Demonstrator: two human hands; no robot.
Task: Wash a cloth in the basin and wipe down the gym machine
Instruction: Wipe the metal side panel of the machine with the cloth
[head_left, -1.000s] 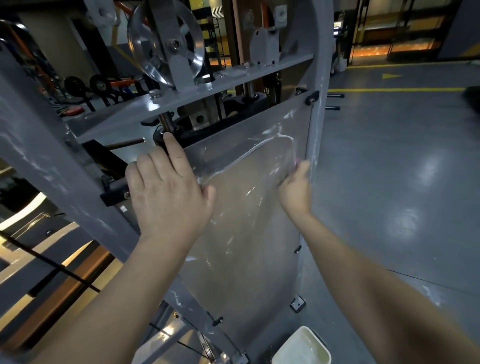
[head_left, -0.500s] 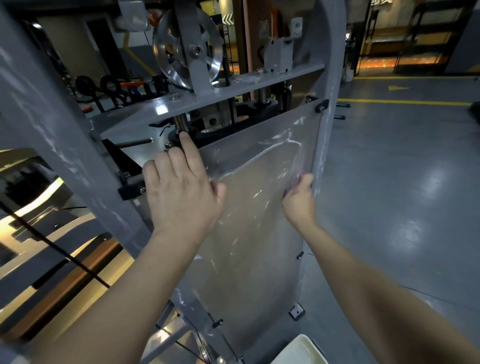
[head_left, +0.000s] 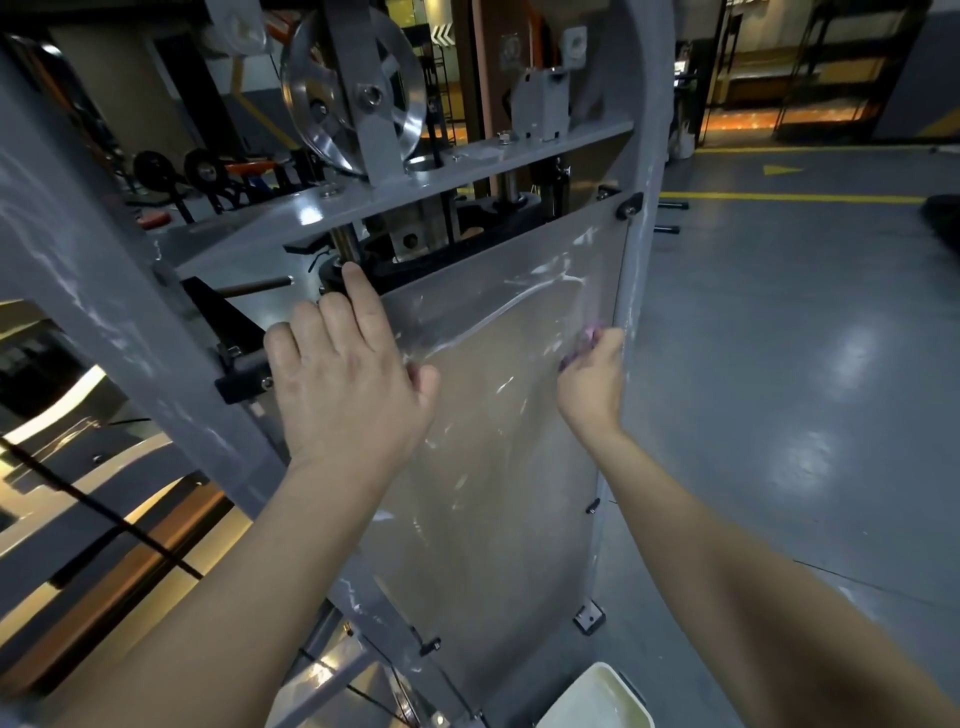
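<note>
Clear plastic forms the tall guard panel (head_left: 498, 467) of the gym machine (head_left: 78, 291), and in the head view its long axis runs up and down, leaning a little with the grey frame, its smeared, streaked face turned toward the person. The left hand (head_left: 343, 384) lies flat on the panel's upper left part, fingers straight and slightly spread, the index fingertip reaching past the top edge to the black weight stack behind; it holds nothing. The right hand (head_left: 592, 384) is at the panel's right edge, just beside the grey upright post (head_left: 636, 270), fingers curled around a small purple cloth (head_left: 587, 338). Only a bit of the cloth shows, bunched above and to the left of the knuckles and pressed against the plastic; its shape and direction cannot be told.

Above the panel a grey cross plate (head_left: 415, 182) carries a silver pulley wheel (head_left: 353, 88). A black bolt cap (head_left: 629, 205) fixes the panel's top right corner. A white basin (head_left: 597, 701) stands on the grey floor (head_left: 805, 364) at the bottom edge, below the right forearm and well apart from the cloth. Yellow floor lines (head_left: 779, 197) run across the far ground.
</note>
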